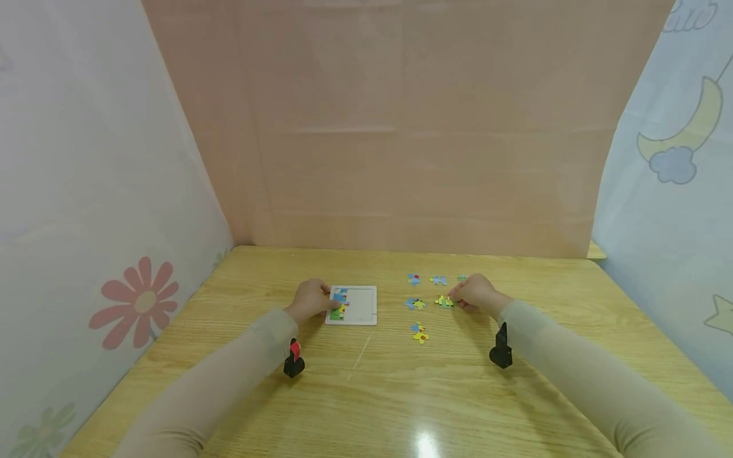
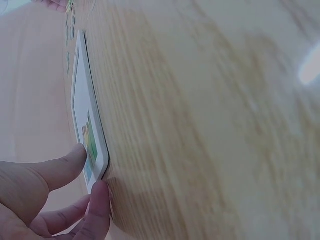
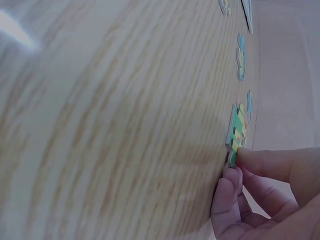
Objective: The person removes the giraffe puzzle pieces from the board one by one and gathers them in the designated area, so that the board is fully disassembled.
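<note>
A white puzzle tray (image 1: 363, 321) lies flat on the table, with blue, green and yellow pieces (image 1: 338, 313) fitted along its left side. My left hand (image 1: 310, 299) grips the tray's left edge. In the left wrist view its thumb (image 2: 70, 165) lies over the fitted pieces and the fingers are at the outer side. Right of the tray, my right hand (image 1: 474, 291) pinches a green-and-yellow puzzle piece (image 3: 237, 129) by one end, thumb on top and fingertips at the edge, low over the table.
Several loose puzzle pieces lie between the tray and my right hand: a blue one with red (image 1: 414, 279), a light-blue one (image 1: 438, 280), a blue-and-yellow one (image 1: 415, 304) and a yellow one (image 1: 420, 334) nearer me. A pinkish-brown panel (image 1: 401, 127) stands behind the table.
</note>
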A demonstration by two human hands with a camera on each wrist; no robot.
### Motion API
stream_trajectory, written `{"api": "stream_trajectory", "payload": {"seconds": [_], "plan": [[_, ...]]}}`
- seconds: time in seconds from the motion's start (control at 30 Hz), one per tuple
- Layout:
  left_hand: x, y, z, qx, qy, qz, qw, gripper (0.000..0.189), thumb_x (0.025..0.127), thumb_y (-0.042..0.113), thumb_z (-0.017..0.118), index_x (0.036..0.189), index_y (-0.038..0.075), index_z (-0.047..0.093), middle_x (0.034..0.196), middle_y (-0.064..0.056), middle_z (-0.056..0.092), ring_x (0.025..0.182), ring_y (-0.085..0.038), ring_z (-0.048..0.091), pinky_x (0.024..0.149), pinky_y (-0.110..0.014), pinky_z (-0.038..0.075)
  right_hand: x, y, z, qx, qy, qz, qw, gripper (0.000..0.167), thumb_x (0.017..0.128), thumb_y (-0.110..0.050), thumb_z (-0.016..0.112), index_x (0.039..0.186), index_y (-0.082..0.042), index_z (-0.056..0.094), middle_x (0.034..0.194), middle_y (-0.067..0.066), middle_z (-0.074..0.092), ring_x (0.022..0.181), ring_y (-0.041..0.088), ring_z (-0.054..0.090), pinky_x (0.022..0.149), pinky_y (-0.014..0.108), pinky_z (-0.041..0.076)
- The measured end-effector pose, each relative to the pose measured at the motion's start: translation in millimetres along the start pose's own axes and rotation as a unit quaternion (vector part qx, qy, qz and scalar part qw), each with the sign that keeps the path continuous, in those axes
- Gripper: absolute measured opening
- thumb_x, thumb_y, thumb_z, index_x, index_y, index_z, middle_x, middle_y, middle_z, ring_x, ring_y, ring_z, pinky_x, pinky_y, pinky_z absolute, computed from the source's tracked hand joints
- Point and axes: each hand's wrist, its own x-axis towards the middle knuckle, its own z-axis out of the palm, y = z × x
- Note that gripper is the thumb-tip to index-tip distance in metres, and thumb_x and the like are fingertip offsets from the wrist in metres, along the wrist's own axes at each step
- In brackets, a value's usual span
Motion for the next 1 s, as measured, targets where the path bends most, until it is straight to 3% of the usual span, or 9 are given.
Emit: {"api": "stream_trajectory", "payload": {"seconds": [0.27,0.4,0.63,0.83,1.0], "plan": [[0.0,1.9,1.8,-0.037,-0.005,-0.002,0.9993,0.041,0.081,0.014,0.079,0.112,-0.006,0.062,0.11,-0.02,0.061,0.061,-0.013,0.056,0.052,-0.021,0.05,-0.2,1.4,-0.7,0.002,0.008,0.005,1.0,0.014,0.09,-0.006,0.065,0.097,0.004,0.071,0.07,0.001,0.063,0.059,0.01,0.052,0.054,0.022,0.049],[0.0,3.2,2.8,-0.044,-0.008,-0.007,0.999,0.04,0.081,0.014,0.079,0.111,-0.006,0.062,0.104,-0.018,0.062,0.06,-0.012,0.054,0.051,-0.02,0.05,-3.6,2.2,-2.6,0.018,0.009,0.001,0.9998,0.017,0.092,-0.007,0.063,0.097,0.006,0.071,0.072,0.001,0.064,0.06,0.01,0.053,0.055,0.023,0.049],[1.7,5.3,4.6,-0.042,-0.012,-0.024,0.9988,0.042,0.081,0.016,0.079,0.114,-0.004,0.062,0.11,-0.018,0.063,0.062,-0.013,0.056,0.052,-0.021,0.05,-7.8,-5.6,-3.4,0.032,0.023,-0.016,0.9991,0.021,0.093,-0.012,0.059,0.081,0.005,0.065,0.067,0.002,0.061,0.062,0.013,0.057,0.06,0.025,0.052],[1.9,5.8,6.2,-0.033,-0.01,-0.021,0.9992,0.045,0.081,0.016,0.08,0.116,-0.004,0.061,0.113,-0.018,0.062,0.063,-0.014,0.056,0.051,-0.02,0.05,-7.2,-21.9,4.8,0.061,0.013,-0.023,0.9978,0.025,0.095,-0.011,0.056,0.101,0.012,0.064,0.069,0.003,0.058,0.06,0.011,0.053,0.059,0.026,0.049],[3.5,3.7,8.9,-0.022,-0.003,-0.029,0.9994,0.045,0.081,0.014,0.079,0.118,-0.004,0.06,0.111,-0.018,0.062,0.058,-0.013,0.055,0.048,-0.018,0.048,-4.1,-38.2,17.9,0.063,0.001,-0.027,0.9977,0.032,0.098,-0.013,0.052,0.115,0.012,0.062,0.084,0.009,0.061,0.063,0.01,0.055,0.064,0.028,0.053]]}}
